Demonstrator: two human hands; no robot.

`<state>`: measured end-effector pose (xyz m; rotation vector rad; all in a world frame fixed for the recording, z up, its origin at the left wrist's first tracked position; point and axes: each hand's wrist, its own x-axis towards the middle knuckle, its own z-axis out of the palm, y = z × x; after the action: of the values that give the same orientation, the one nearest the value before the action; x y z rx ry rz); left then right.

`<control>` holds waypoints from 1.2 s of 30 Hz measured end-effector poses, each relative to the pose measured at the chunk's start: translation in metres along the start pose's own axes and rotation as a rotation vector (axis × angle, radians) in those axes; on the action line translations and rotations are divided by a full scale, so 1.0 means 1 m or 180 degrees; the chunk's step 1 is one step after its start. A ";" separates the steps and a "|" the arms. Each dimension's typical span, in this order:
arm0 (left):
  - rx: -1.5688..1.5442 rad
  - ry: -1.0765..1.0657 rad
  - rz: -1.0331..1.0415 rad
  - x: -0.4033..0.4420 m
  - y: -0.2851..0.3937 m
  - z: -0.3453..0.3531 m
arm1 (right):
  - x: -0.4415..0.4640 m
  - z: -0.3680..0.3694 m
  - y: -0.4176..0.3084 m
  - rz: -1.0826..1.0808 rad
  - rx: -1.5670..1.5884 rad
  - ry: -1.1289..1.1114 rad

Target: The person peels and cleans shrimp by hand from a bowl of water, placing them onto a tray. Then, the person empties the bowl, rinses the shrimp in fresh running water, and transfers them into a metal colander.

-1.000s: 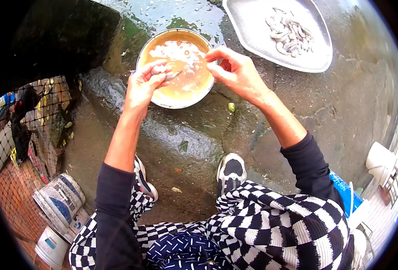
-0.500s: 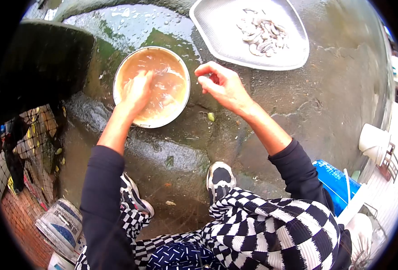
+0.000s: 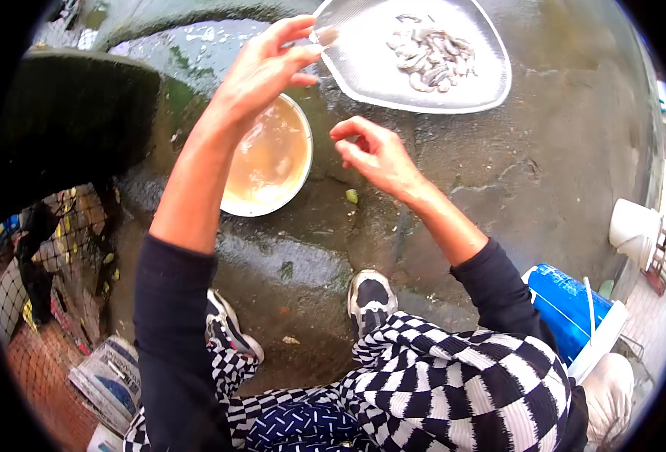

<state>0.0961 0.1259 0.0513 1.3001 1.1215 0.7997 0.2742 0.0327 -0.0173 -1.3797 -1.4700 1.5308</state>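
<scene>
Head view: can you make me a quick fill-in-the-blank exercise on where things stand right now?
1. In the picture, the pale tray lies above and to the ____ of the round basin.
2. Of those two, the visible pile of shrimp lies in the ____.
3. A small blurred object shows by the fingertips of the ____ hand.
4. The cylindrical container beside the right sleeve is coloured ____.

Missing words: right; tray; left; blue.

Grey shrimp (image 3: 436,62) heaped in pale mesh basket (image 3: 367,71); blurred piece (image 3: 327,35) (likely another shrimp) at left hand (image 3: 269,64).
</scene>
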 end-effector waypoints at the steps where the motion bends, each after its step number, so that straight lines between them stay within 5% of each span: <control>1: 0.0088 -0.0022 0.0068 0.000 -0.006 -0.003 | 0.002 0.001 0.004 -0.0130 -0.0105 0.0009; 5: 0.1619 -0.0130 -0.0560 -0.027 -0.073 -0.044 | -0.002 -0.005 0.000 0.0032 0.0033 -0.0055; 8: 0.3353 0.0069 -0.0366 -0.054 -0.120 -0.043 | -0.001 -0.002 0.002 0.0194 -0.0026 -0.0249; 11: 0.3717 0.0012 -0.0905 -0.065 -0.122 -0.007 | 0.002 0.006 0.002 0.0205 0.0151 -0.0331; 16: 0.4116 -0.0768 -0.0003 -0.087 -0.128 -0.024 | 0.006 0.008 -0.001 0.0244 -0.0066 -0.0416; 19: 0.4299 -0.0734 -0.0670 -0.091 -0.133 -0.044 | 0.009 0.013 -0.003 0.0224 -0.0067 -0.0523; 21: 0.4484 -0.0635 -0.0365 -0.095 -0.139 -0.048 | 0.012 0.018 -0.006 0.0162 -0.0121 -0.0566; 24: 0.4198 -0.0865 -0.0430 -0.098 -0.145 -0.053 | 0.018 0.025 -0.007 -0.0024 -0.0221 -0.0550; 27: 0.2871 -0.0571 -0.0465 -0.090 -0.162 -0.070 | 0.027 0.032 -0.008 -0.0206 -0.0277 -0.0512; 29: 0.0529 -0.0073 -0.2222 -0.084 -0.150 -0.074 | 0.030 0.034 -0.008 -0.0217 -0.0226 -0.0685; 30: 0.0067 -0.0158 -0.2419 -0.085 -0.135 -0.073 | 0.030 0.035 -0.009 -0.0211 -0.0224 -0.0700; 31: 0.0062 -0.0153 -0.2432 -0.089 -0.127 -0.072 | 0.031 0.036 -0.011 -0.0036 -0.0051 -0.0766; 33: -0.1637 0.0244 -0.2159 -0.097 -0.119 -0.069 | 0.032 0.036 -0.013 0.0142 0.0122 -0.0830; 36: -0.2150 0.0188 -0.1915 -0.104 -0.112 -0.067 | 0.034 0.037 -0.014 0.0418 0.0416 -0.0923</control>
<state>-0.0138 0.0337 -0.0344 0.3459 1.0731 0.6690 0.2270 0.0547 -0.0192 -1.2377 -1.4375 1.9411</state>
